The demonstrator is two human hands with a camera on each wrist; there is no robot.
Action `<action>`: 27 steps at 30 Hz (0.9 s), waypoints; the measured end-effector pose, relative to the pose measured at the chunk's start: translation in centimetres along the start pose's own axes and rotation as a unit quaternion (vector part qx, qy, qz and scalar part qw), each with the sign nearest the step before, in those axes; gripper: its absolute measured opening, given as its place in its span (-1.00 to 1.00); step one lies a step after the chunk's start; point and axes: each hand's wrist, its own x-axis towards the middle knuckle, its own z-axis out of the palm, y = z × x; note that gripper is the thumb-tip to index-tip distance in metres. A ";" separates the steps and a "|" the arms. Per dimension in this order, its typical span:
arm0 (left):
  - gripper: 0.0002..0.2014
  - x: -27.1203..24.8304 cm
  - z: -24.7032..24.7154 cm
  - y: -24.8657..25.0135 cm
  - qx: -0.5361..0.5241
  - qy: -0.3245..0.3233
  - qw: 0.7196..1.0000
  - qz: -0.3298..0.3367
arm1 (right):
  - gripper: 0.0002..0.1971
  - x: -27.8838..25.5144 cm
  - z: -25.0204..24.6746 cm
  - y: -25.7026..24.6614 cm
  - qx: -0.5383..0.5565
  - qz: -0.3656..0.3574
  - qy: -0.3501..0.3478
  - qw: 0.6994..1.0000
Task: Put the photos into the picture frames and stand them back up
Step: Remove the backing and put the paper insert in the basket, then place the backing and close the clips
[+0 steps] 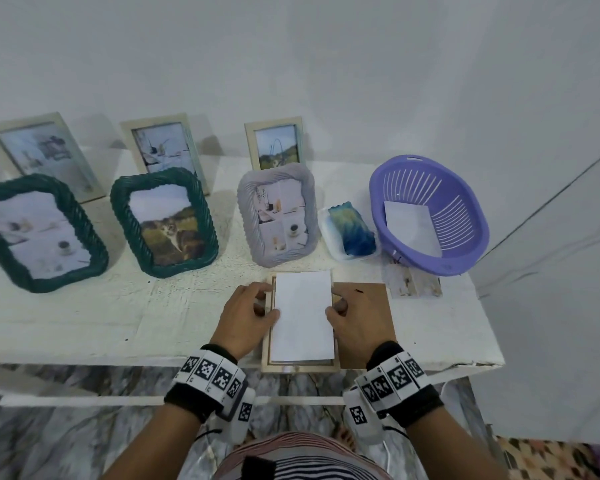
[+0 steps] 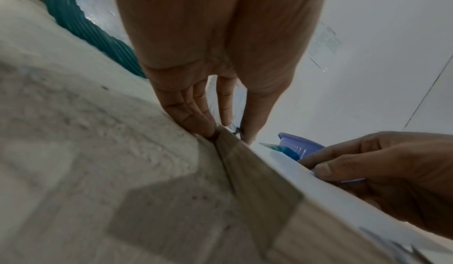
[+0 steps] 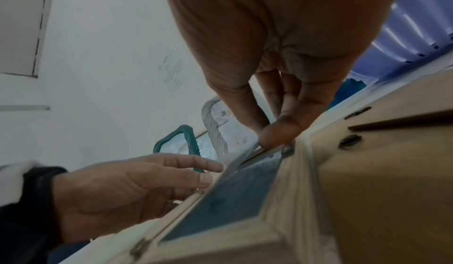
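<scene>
At the lower centre of the head view, the photo [image 1: 302,315] lies white side up on the face-down wooden frame [image 1: 300,364] on the table [image 1: 118,320]. The left hand [image 1: 246,317] and right hand [image 1: 354,322] pinch its side edges with curled fingers. It should probably be squared to the recess and lowered evenly. At right, the purple basket [image 1: 465,216] holds another photo [image 1: 413,226].

A home, by the look of it — a white bench [image 1: 84,323] against a plain wall, framed photos [image 1: 167,220] upper left, marble-patterned floor [image 1: 49,438] below.
</scene>
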 end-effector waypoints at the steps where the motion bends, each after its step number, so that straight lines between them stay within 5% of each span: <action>1: -0.60 0.0 0.0 -0.1 -0.004 0.000 1.000 0.001 | -0.83 0.0 0.2 -0.1 0.000 0.005 -0.006 1.000; 14: -0.63 0.0 0.1 -1.1 -0.041 0.009 0.999 0.025 | -0.69 -1.1 1.1 -1.9 -0.205 -0.045 -0.033 0.977; 27: -0.67 -0.2 0.4 -1.8 -0.016 0.008 0.998 0.066 | -0.59 -1.4 0.6 0.4 -0.087 -0.103 -0.017 0.991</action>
